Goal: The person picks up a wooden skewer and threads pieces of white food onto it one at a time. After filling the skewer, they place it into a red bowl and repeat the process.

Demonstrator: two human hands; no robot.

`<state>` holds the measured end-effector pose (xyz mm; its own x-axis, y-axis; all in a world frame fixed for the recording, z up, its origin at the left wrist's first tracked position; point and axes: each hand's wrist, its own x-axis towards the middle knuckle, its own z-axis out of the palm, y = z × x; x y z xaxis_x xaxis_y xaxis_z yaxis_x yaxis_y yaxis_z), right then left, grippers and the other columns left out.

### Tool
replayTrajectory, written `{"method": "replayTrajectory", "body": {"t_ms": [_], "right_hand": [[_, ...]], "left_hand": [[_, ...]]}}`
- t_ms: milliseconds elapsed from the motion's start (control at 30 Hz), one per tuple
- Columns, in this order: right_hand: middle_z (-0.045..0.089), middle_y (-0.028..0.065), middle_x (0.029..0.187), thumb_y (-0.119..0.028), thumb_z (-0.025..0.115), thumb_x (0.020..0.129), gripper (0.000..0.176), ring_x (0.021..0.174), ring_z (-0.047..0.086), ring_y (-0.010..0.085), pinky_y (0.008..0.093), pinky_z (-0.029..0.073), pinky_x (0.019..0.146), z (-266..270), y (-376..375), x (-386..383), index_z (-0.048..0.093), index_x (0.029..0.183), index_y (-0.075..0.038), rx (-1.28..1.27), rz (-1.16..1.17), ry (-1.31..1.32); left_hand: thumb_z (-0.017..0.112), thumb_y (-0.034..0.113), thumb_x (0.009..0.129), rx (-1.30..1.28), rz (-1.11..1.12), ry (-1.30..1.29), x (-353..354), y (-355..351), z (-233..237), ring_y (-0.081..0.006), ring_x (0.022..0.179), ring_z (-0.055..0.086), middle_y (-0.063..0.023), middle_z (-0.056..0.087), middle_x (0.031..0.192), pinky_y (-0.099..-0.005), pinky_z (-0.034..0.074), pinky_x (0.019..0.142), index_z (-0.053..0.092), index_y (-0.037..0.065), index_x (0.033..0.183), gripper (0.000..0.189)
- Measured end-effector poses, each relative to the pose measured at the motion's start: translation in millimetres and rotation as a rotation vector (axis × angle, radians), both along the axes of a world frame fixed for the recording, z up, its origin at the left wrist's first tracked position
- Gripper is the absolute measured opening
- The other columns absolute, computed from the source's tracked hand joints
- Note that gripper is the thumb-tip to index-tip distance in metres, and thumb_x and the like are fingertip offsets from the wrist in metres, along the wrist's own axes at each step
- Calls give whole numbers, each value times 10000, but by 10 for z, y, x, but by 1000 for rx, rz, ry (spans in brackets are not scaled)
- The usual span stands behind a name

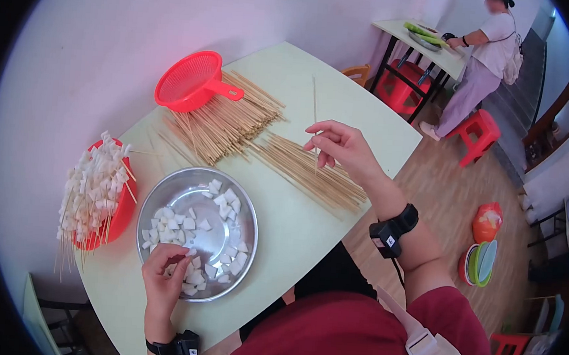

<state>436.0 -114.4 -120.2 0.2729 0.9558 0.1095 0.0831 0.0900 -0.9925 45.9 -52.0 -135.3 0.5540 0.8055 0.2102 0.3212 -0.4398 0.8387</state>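
My right hand (342, 150) pinches a thin bamboo skewer (315, 100), held upright above the table with its long end pointing away from me. Over the near left part of a round steel basin (254, 236), my left hand (162, 280) has thumb and fingers closed on a small white chunk (191, 252). More white chunks (214, 271) lie scattered across the basin's bottom. A loose bundle of skewers (311, 169) is spread under and beside my right hand, and a larger pile of skewers (235, 124) lies behind the basin.
A red plastic strainer (189, 82) rests on the larger skewer pile. At the left edge, a red basin (124, 209) is heaped with filled white skewers (95, 191). A person (491, 53) stands at another table (400, 28), back right. Red stools (477, 135) stand on the floor.
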Motion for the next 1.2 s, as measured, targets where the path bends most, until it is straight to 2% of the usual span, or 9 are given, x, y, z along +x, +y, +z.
{"method": "replayTrajectory", "body": {"t_ms": [233,333,533,700,800,867,933,967,1200], "right_hand": [[673,54,924,-118,544,902,190,620,599,67,165,413,501,42,20,-72,581,1059,-20,3,-104,-7],[674,48,912,-104,551,897,184,650,613,78,166,428,513,26,45,-110,588,1048,-7,7,-153,-170],[651,98,807,-115,612,836,136,620,616,156,269,486,590,46,13,-245,636,949,-43,53,-277,-595],[605,94,810,-100,607,833,91,651,596,222,299,476,593,207,-33,-417,622,904,-46,313,-296,-1104],[591,97,851,-93,598,838,81,658,590,227,305,464,570,230,-70,-653,607,899,-40,191,-147,-930],[589,82,747,-119,586,865,102,592,573,169,276,438,523,191,-58,-883,596,910,-28,249,-30,-830],[560,45,623,-144,561,899,131,527,530,89,235,403,484,273,-93,-1085,594,912,-19,-214,272,-473],[522,6,545,-158,539,920,150,492,486,42,212,373,463,264,-96,-1211,595,939,-19,-237,335,-407],[511,21,548,-145,527,925,152,491,488,61,228,380,470,51,19,-1761,605,984,-28,-121,566,-298]], "left_hand": [[600,-128,750,-39,30,-35,21,-16,0,-153,809,598,-79,577,868,-235,491,732,606,-27,909,188],[603,-126,751,-19,19,-32,20,-16,14,-155,811,598,-81,582,869,-238,492,733,605,-28,911,188],[600,-107,773,-10,8,-18,-3,-1,5,-139,847,584,-63,569,906,-236,492,754,602,-18,910,164],[612,-103,765,24,34,-24,-13,22,-47,-150,840,602,-80,589,897,-242,502,743,608,-18,916,173],[627,-81,775,3,98,-96,-37,27,-96,-149,825,625,-75,617,892,-248,516,744,618,-15,930,169],[613,-66,810,-189,169,-193,-70,46,-131,-153,854,624,-83,624,927,-255,507,789,594,-43,957,149],[617,-60,813,-277,220,-288,-67,65,-72,-159,853,630,-98,630,922,-260,510,788,588,-51,965,155],[621,-54,815,-355,214,-401,-75,75,-57,-166,851,637,-112,635,918,-265,514,788,581,-59,974,163],[632,-43,811,-399,240,-547,-99,96,-13,-168,847,640,-118,638,918,-269,521,785,578,-54,973,170]]}}
